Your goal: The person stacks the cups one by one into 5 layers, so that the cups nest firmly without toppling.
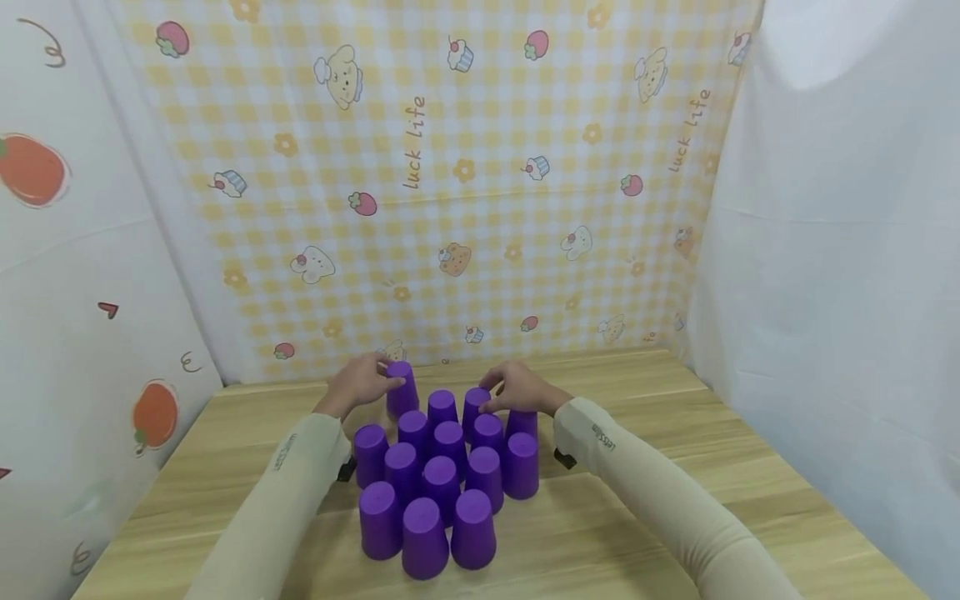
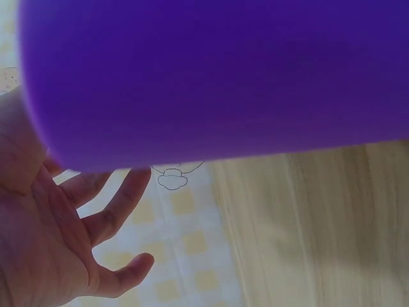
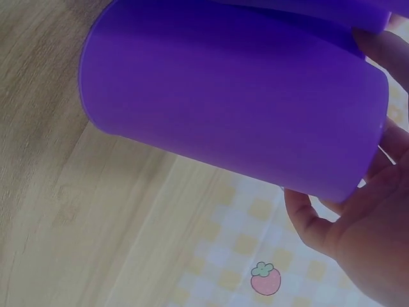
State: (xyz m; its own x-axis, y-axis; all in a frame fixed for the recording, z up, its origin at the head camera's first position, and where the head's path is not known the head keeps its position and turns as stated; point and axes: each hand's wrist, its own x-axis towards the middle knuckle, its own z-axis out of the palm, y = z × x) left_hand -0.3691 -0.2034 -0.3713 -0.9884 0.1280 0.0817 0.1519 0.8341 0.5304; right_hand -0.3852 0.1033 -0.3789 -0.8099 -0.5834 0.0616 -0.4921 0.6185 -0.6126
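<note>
While my left hand (image 1: 365, 381) grips the far-left cup (image 1: 402, 388) and my right hand (image 1: 517, 388) pinches a far-right cup (image 1: 476, 410), a careless nudge could topple the tightly packed cups (image 1: 438, 479) on the bench (image 1: 675, 467).

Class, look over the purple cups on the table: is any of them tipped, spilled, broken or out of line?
Nothing looks spilled or broken. The purple cups stand upside down, packed together on the wooden table. Only the far-left cup, held by the left hand, stands slightly apart; the right hand rests on another.

Upturned cups (image 1: 442, 467) cluster mid-table (image 1: 675, 517), the hands on the rear ones.
</note>
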